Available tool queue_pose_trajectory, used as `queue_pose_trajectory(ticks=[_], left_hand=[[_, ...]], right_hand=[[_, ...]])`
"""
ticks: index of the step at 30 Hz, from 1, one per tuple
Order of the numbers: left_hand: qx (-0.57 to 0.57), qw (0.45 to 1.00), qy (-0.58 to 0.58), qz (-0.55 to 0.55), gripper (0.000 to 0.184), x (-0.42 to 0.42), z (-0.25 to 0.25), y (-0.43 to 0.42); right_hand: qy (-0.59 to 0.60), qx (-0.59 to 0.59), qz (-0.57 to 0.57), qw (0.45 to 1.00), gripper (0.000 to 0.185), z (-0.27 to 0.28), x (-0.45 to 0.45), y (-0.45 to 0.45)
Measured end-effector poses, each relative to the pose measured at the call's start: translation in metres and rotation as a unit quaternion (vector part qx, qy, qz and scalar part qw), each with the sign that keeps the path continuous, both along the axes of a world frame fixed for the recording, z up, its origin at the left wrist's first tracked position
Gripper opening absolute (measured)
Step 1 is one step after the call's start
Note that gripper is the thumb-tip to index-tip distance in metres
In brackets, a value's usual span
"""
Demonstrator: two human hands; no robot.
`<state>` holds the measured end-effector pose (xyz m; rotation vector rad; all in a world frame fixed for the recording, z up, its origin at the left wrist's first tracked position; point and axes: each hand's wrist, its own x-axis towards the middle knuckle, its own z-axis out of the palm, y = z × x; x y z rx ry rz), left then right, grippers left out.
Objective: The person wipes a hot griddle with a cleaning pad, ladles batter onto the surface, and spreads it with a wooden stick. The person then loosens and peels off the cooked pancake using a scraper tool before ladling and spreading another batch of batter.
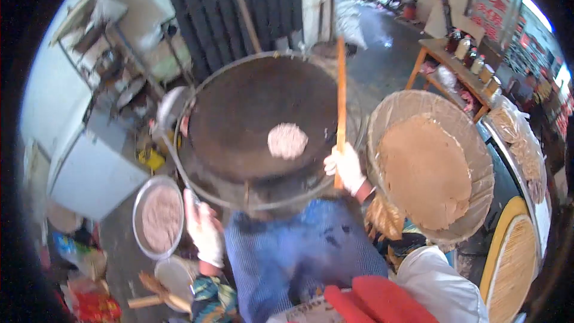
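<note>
In front of me is a large round dark griddle [245, 101] with a small pool of pinkish-brown batter [287, 141] right of its middle. My left hand [205, 230], in a white glove, is closed around the handle of a metal ladle [172, 107], whose bowl hangs past the griddle's left rim. My right hand [348, 169], also gloved, grips a long flat wooden stick [341, 96] standing across the griddle's right edge. Below the ladle a metal basin [139, 227] holds more of the pinkish mixture [161, 218].
To the right, a wide cloth-lined basket [478, 173] bears a round brown pancake [424, 167]. A white bucket [170, 272] with wooden tools stands lower left. Bottles line a wooden table [433, 48] at the back right. A round woven tray [511, 269] leans at lower right.
</note>
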<state>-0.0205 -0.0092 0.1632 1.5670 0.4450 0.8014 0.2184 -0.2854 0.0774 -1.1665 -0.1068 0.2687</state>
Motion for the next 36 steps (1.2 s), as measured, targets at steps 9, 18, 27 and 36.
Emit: queue_pose_trajectory(ticks=[9, 18, 27, 36], left_hand=[[-0.008, 0.885, 0.403, 0.233, 0.040, -0.179, -0.135, 0.181], [0.043, 0.775, 0.602, 0.188, 0.069, -0.197, -0.203, 0.215], [0.496, 0.676, 0.512, 0.188, 0.046, -0.152, -0.146, 0.167], [0.571, 0.793, 0.184, -0.105, 0.021, 0.019, -0.040, -0.051]], right_hand=[[-0.278, -0.645, 0.216, 0.678, 0.033, 0.013, -0.062, 0.015], [-0.216, -0.658, 0.227, 0.685, 0.020, 0.032, -0.065, 0.052], [-0.271, -0.669, 0.132, 0.679, 0.040, 0.003, -0.044, 0.045], [-0.310, -0.663, 0.144, 0.666, 0.041, 0.026, -0.074, 0.046]])
